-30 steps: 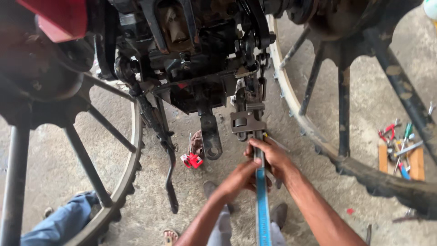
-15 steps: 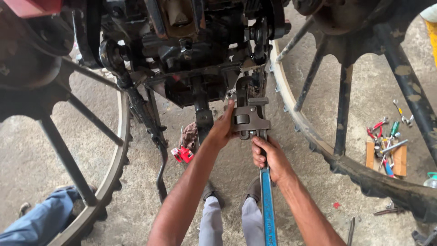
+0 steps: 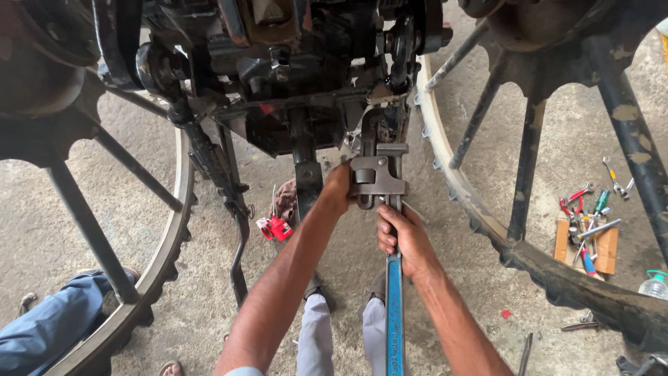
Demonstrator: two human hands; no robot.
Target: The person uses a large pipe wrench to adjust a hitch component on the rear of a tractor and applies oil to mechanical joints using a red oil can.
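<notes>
Both hands are on the big pipe wrench now, and that's the main change. Head view, the only one: the left hand (image 3: 339, 189) has come off the handle over the last second and gone up to the grey jaw head of the wrench (image 3: 378, 182), with the fingers curled against its left side. It looks like it's pressing or steadying the head rather than fully wrapping it; I can't tell how tightly it's closed, since the fingers are hidden behind the metal. The right hand (image 3: 403, 240) stays clamped in a closed fist around the shank just under the head, right where the blue handle (image 3: 394, 313) begins. A second ago the two hands sat together at that spot.

The wrench stands nearly upright in the frame, its jaws pushed up against the dark underside of the machine (image 3: 306, 90), on some fitting I can't really make out through the grease and shadow. The camera has also moved in closer, so the head fills more of the view than before.

My read: with one hand at the jaw and one on the shank, the grip is being set on the fitting, not swung yet.

Around it: spoked iron wheels, left (image 3: 90, 230) and right (image 3: 529, 181), a small red thing (image 3: 276, 228) on the concrete, a board with loose hand tools (image 3: 588, 230), and another person's blue-trousered leg (image 3: 49, 327) at lower left.
</notes>
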